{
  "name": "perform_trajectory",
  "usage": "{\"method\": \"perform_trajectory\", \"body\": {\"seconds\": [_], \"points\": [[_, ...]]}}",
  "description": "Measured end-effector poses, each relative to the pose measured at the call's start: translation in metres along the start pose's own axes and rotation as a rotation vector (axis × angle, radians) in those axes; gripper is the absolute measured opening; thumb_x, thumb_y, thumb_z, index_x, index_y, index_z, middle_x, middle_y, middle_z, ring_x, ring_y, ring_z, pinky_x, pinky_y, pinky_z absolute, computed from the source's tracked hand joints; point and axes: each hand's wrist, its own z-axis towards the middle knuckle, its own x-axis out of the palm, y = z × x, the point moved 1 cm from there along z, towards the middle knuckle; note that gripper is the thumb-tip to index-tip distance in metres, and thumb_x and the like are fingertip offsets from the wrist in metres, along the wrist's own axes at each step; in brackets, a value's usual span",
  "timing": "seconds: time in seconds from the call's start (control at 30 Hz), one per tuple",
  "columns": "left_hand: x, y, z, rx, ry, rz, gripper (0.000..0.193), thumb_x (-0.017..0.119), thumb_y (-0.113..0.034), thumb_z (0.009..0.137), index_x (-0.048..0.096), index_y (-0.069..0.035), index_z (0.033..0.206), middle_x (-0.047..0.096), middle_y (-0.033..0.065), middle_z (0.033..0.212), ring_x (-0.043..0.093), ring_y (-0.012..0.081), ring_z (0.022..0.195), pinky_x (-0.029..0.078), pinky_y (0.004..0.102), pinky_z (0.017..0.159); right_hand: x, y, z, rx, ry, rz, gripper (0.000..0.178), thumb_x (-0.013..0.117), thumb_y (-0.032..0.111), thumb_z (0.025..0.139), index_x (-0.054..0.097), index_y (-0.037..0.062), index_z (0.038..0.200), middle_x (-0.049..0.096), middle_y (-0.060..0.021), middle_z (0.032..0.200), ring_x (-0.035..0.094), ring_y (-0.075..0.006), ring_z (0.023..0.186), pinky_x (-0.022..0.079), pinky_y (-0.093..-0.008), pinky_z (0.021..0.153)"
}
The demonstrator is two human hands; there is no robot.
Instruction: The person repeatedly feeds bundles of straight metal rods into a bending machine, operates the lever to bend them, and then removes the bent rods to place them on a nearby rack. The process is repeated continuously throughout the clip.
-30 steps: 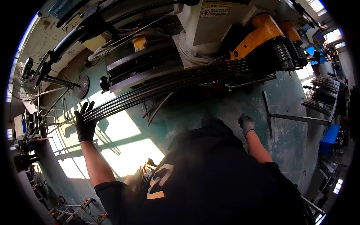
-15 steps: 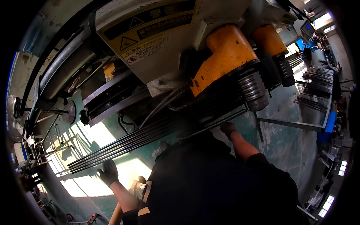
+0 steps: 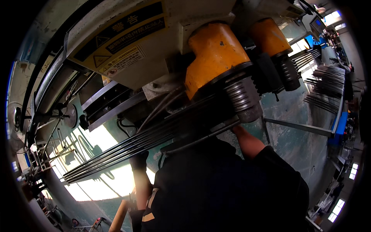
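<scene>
A bundle of several long dark metal rods (image 3: 116,154) slants from the lower left up under the machine (image 3: 127,46). My left hand (image 3: 139,160), in a dark glove, is close against the near side of the rods. Its fingers are lost in shadow there, so a grip cannot be made out. My right forearm (image 3: 249,143) reaches up below the ribbed metal cylinder (image 3: 241,94) under the orange housing (image 3: 218,50). The cylinder and a ribbed hose (image 3: 205,137) cover most of that hand, and its fingers do not show.
A second orange housing (image 3: 270,36) stands farther right. On the right, a metal frame (image 3: 299,127) lies beside a pile of many thin rods (image 3: 324,89). A tan tube (image 3: 119,216) is near my left arm. Warning labels mark the pale machine body above the rods.
My left hand has moved right and up along the rods, from near their left ends. My right hand has gone farther under the cylinder. The machine head appears shifted left in view.
</scene>
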Motion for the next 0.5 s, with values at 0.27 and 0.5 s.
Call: {"method": "perform_trajectory", "body": {"seconds": [0.27, 0.5], "points": [[0.015, 0.014, 0.002, -0.458, 0.079, -1.285, 0.021, 0.049, -0.024, 0.104, 0.045, -0.015, 0.086, 0.035, 0.0018, 0.070, 0.038, 0.0189, 0.059, 0.034, 0.0356, 0.055, 0.021, 0.008, -0.165, 0.410, 0.040, -0.092, 0.047, 0.065, 0.045, 0.093, 0.080, 0.0027, 0.106, 0.077, -0.0185, 0.107, 0.072, -0.0339, 0.103, 0.054, -0.0438, 0.094], [0.099, 0.076, -0.034, 0.541, 0.243, 0.380, 0.014, 0.064, -0.019, 0.086, 0.054, -0.008, 0.085, 0.059, 0.0068, 0.074, 0.062, 0.0248, 0.071, 0.049, 0.0363, 0.058, 0.046, -0.045, -0.258, 0.536, -0.019, -0.120, 0.046, 0.062, 0.044, 0.088, 0.081, 0.0042, 0.102, 0.078, -0.0187, 0.103, 0.074, -0.0356, 0.102, 0.054, -0.0438, 0.094]]}}
